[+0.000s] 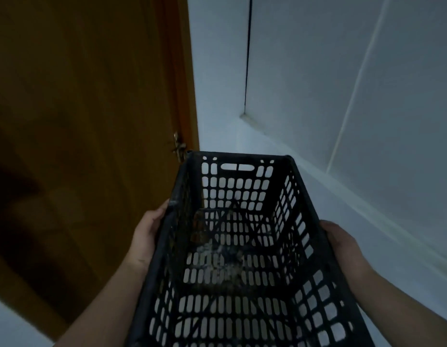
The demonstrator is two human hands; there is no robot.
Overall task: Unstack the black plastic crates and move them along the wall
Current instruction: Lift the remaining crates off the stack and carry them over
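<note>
Crate [242, 246] clamped between your left hand [147, 236] and right hand [342, 241], carried level beside the wall [367, 96].

Home interior — wooden door [92, 121], white walls [342, 83]

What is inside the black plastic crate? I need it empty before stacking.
The black slotted plastic crate holds only pale, dusty grime on its floor; the near end is out of frame.
</note>
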